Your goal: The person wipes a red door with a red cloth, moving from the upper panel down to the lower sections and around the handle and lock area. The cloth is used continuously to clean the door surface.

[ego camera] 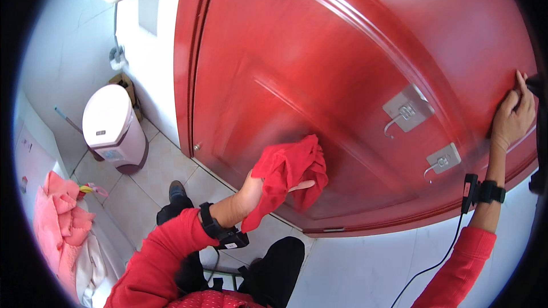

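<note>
A bunched red cloth (pixel 293 171) is in my left hand (pixel 252 190), in front of the lower panel of a glossy red door (pixel 342 64). The cloth hides most of the fingers; one finger shows at its lower edge. Whether the cloth touches the door cannot be told. My right hand (pixel 513 113) rests at the door's far right side, fingers bent and one stretched out, with its fingertips partly hidden. Two adhesive metal hooks, an upper one (pixel 409 109) and a lower one (pixel 444 158), are fixed to the door between my hands.
A pink lidded bin (pixel 117 126) stands on the tiled floor (pixel 137 190) at the left, beside a cardboard box (pixel 124 83). A pink towel (pixel 62 218) hangs over a white appliance or cabinet at the lower left. A black cable (pixel 428 269) trails from my right wrist.
</note>
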The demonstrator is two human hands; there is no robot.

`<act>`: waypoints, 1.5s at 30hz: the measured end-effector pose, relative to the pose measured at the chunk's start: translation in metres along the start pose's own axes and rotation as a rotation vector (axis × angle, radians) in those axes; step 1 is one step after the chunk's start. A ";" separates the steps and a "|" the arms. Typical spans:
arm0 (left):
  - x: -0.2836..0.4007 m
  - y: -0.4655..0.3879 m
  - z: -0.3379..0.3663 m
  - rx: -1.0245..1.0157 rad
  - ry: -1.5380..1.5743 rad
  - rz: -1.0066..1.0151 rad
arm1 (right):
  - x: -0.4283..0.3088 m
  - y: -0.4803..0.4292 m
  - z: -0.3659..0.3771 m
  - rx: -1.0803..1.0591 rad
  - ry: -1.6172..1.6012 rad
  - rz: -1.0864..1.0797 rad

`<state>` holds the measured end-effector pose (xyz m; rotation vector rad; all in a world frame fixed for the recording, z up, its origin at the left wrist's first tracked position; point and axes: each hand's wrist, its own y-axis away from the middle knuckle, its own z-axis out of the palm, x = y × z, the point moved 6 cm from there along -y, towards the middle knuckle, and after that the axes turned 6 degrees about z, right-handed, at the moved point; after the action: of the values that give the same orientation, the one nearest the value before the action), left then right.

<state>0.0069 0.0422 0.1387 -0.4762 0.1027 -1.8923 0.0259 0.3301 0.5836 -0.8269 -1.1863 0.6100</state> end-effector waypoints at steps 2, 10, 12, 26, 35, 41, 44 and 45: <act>0.015 -0.009 0.012 -0.009 0.147 -0.020 | 0.003 -0.001 0.000 0.029 0.016 -0.036; -0.028 -0.004 0.054 -0.109 -0.425 0.111 | 0.012 0.001 0.008 0.038 -0.040 -0.015; -0.056 0.009 0.045 -0.101 -0.423 0.039 | 0.010 0.000 0.010 -0.002 -0.062 0.014; -0.008 0.019 -0.012 -0.171 -0.494 -0.049 | -0.075 0.000 -0.024 0.018 -0.139 0.039; 0.051 0.032 0.024 -0.249 -0.676 0.490 | -0.324 0.121 -0.155 -1.114 -1.527 0.569; 0.045 0.035 0.036 -0.216 -0.358 0.239 | -0.348 0.141 -0.136 -1.161 -1.512 0.801; 0.059 0.033 0.046 -0.367 -0.534 0.273 | -0.306 0.109 -0.136 -1.002 -1.279 0.626; 0.065 0.033 0.050 -0.457 -0.669 0.370 | -0.283 0.092 -0.138 -0.925 -1.147 0.550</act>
<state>0.0357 -0.0220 0.1923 -1.2836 0.1649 -1.2642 0.0802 0.1280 0.3316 -1.7204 -2.4001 1.0647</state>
